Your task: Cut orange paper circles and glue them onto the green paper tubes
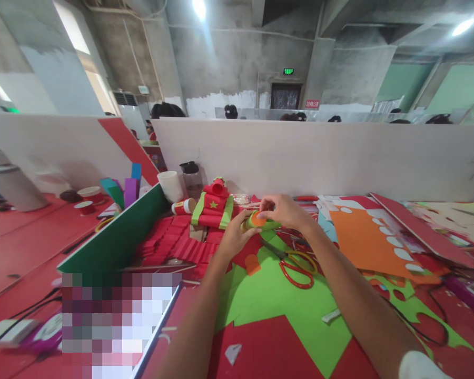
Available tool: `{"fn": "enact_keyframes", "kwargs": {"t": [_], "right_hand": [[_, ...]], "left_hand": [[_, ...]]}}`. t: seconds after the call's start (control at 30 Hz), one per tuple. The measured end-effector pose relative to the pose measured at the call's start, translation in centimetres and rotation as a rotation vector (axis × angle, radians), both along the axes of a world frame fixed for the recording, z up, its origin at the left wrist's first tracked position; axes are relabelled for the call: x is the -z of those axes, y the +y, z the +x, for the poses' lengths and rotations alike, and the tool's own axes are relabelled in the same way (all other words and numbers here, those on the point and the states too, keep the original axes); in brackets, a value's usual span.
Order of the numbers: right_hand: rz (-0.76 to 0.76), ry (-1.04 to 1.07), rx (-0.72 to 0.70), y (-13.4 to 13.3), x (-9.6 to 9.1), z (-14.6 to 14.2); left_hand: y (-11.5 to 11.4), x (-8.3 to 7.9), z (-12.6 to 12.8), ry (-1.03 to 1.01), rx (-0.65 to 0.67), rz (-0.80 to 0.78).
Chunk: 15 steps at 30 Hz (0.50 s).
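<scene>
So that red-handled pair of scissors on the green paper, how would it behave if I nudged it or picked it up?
The scissors look rigid, with metal blades, so probably no flopping. Lying flat and open on the smooth green sheet, they would likely slide rather than roll. The looped handles should give fingers an easy hold, though the blades may swing on lifting.

We stretch both bare forearms forward and inward, so our hands meet near the middle of the view. Our left hand [234, 237] sits lower, wrist nearly straight, its thumb pointing toward the other hand. Our right hand [283, 209] arches from above, wrist bent slightly, its fingers [265, 215] curled down and pinched together at the tips. The two hands almost touch, fingertips facing each other. A white sleeve edge shows at our right upper arm.
</scene>
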State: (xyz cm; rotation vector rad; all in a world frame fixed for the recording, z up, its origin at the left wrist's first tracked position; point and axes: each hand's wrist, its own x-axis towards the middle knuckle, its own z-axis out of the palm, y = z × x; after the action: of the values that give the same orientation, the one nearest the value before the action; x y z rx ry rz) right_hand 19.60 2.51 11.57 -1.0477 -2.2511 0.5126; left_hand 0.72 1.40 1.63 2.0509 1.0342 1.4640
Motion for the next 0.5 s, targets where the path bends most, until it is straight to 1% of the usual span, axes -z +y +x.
{"fn": "enact_keyframes", "kwargs": {"t": [0.2,0.5], "right_hand": [[0.078,-0.055,0.067,0.14,0.23,-0.31],[0.134,-0.073,0.092,0.42,0.44,-0.3]], "left_hand": [[0.15,0.04,-0.03,0.014,-0.001,-0.002],[0.47,0.43,-0.18,0.029,0.016,-0.008]]}}
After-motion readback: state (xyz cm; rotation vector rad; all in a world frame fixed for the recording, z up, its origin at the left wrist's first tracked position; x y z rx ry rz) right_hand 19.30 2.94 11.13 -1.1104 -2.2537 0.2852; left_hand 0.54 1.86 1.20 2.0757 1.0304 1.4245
